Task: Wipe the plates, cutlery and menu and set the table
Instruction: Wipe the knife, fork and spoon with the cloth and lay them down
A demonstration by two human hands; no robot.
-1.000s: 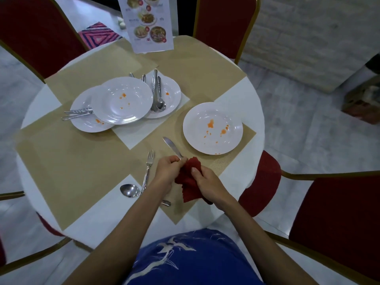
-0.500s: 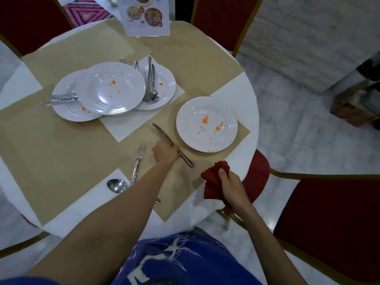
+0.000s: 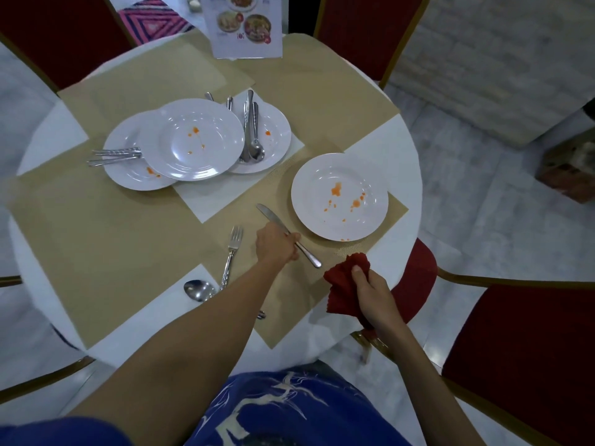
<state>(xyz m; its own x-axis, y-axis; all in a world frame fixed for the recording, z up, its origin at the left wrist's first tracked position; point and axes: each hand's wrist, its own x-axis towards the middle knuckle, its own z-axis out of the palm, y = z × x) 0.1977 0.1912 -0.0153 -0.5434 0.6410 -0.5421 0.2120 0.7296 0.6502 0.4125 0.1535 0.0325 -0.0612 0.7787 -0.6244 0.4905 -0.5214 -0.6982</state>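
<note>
Gripping the slim silver table knife (image 3: 269,215) in my left hand (image 3: 276,245), just beside the sauce-spotted round white plate (image 3: 339,201) near the right edge of the table (image 3: 397,149); my right hand (image 3: 373,292) clutches a crumpled red cloth (image 3: 343,286). Nudging that plate could slide it off

Glossy plates (image 3: 339,197), shiny metal knife (image 3: 273,217)

Left hand (image 3: 277,244) extended forward, fingers curled round knife (image 3: 270,215); right hand (image 3: 370,292) nearer body, pinches cloth (image 3: 344,284).
</note>
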